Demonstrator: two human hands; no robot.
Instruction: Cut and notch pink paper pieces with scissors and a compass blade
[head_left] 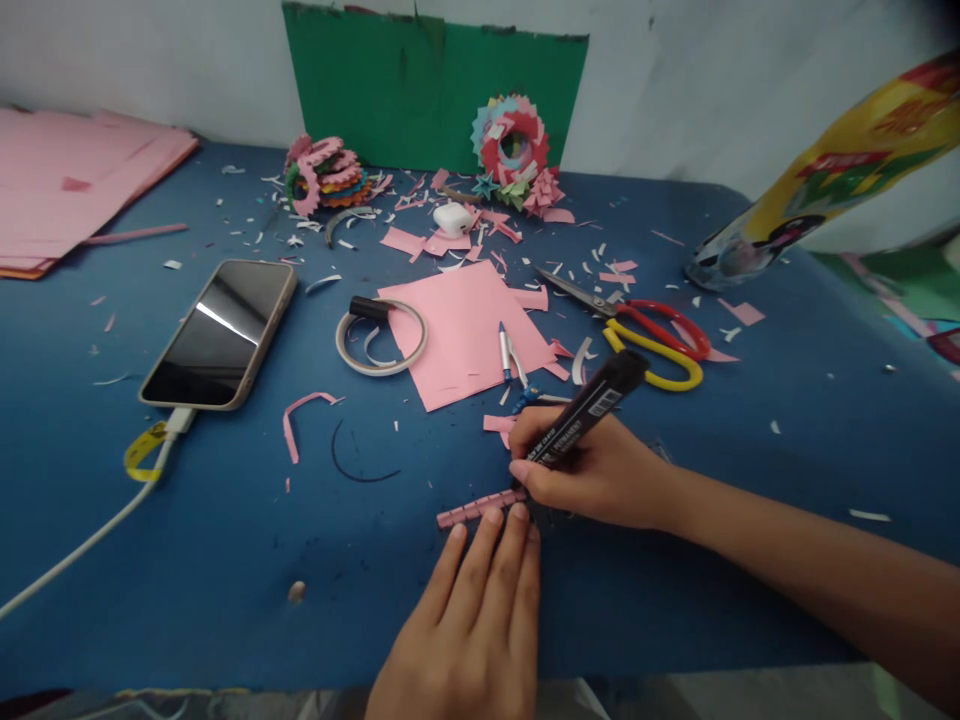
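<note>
A narrow pink paper strip lies on the blue table, crossed by several short dark marks. My left hand rests flat with its fingers stretched out, fingertips along the strip's near edge. In a writing grip, my right hand is closed around a black permanent marker. The marker's tip is at the strip's right end, partly hidden by the fingers. Just beyond that hand lie a drawing compass and a square of pink paper.
Red-and-yellow-handled scissors lie right of the paper, tape rolls left of it. A charging phone and stacked pink sheets are farther left. Paper rings, scraps and a white case sit behind. A yellow bottle leans at right.
</note>
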